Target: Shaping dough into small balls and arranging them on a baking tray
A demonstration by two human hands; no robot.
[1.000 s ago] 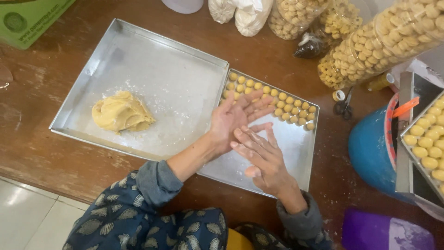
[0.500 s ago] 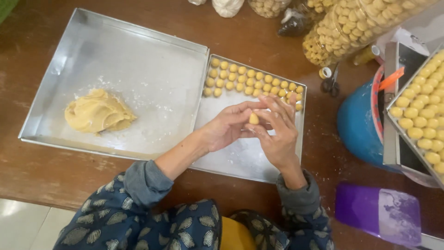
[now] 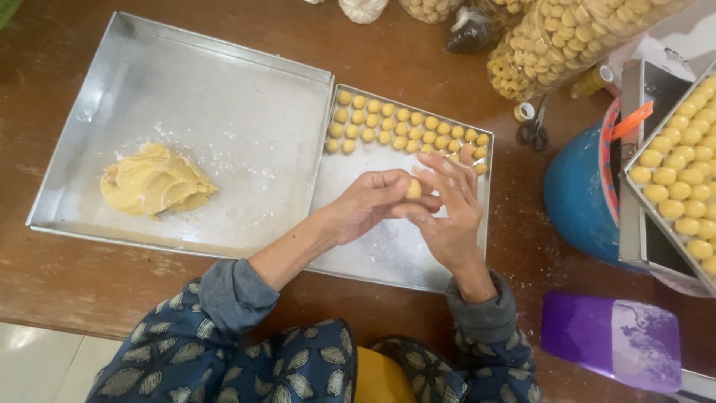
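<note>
My left hand [image 3: 369, 205] and my right hand [image 3: 447, 205] meet over a small metal baking tray [image 3: 388, 250], and together they pinch a small yellow dough ball [image 3: 414, 189] between their fingertips. Rows of several similar dough balls [image 3: 395, 127] line the far edge of that tray. To the left, a larger metal tray [image 3: 224, 112] holds a lump of yellow dough [image 3: 153, 181] on a dusting of flour.
A blue round container [image 3: 578, 198] stands to the right, with another tray of dough balls [image 3: 682, 179] on top of it. Clear jars of baked balls [image 3: 567, 37] lie at the back. Scissors [image 3: 533, 130] lie near them. A purple scraper [image 3: 611, 336] rests at the front right.
My hands went from flat palms rolling against each other to fingertips pinching a formed dough ball. The view shifted slightly left and closer.
</note>
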